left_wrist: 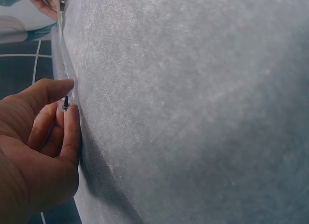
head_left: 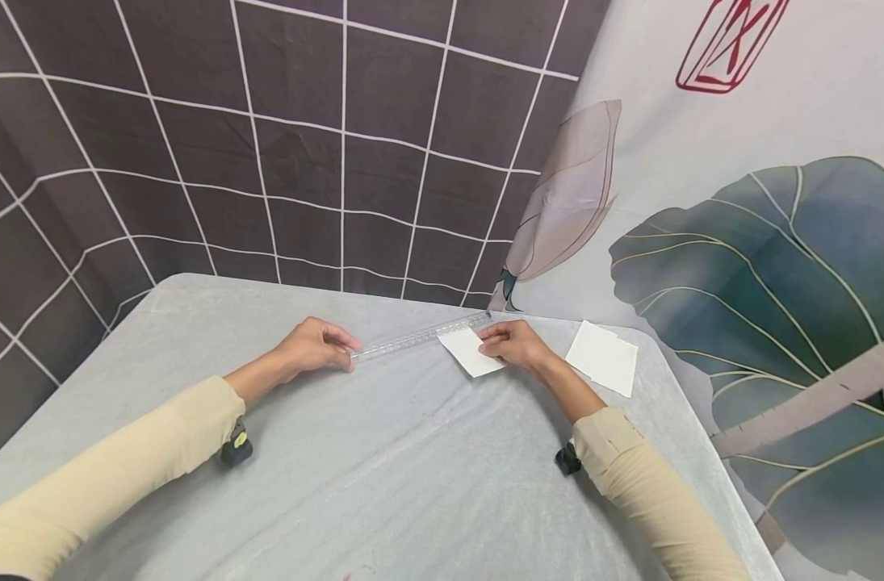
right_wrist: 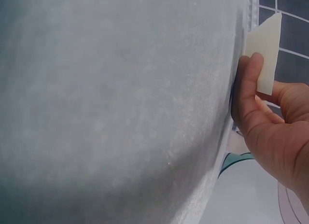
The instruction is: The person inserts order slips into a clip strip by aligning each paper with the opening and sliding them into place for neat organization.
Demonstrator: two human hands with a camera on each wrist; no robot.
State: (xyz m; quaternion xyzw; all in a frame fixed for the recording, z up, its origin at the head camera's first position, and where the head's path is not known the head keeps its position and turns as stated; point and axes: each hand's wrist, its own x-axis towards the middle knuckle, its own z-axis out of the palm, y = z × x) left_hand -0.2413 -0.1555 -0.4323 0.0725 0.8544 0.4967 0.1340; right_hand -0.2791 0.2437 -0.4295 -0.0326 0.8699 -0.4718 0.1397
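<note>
A long, clear plastic ruler (head_left: pixel 405 339) lies slantwise near the far edge of the cloth-covered table, with small marks along it. My left hand (head_left: pixel 314 349) pinches its left end between thumb and fingers; the left wrist view shows a dark mark at the ruler's tip (left_wrist: pixel 66 104). In my right hand (head_left: pixel 516 342) is a white piece of paper (head_left: pixel 467 352), held between thumb and fingers. One edge of this paper (right_wrist: pixel 266 55) overlaps the ruler's right part in the head view. The right fingers cover the paper's far right corner.
To the right of my right hand, overlapping white paper pieces (head_left: pixel 603 357) lie on the table. A light grey cloth (head_left: pixel 383 484) with soft creases covers the table (head_left: pixel 216 323). Behind stand a dark gridded curtain (head_left: pixel 289 161) and a white hanging (head_left: pixel 652 145) with a leaf print.
</note>
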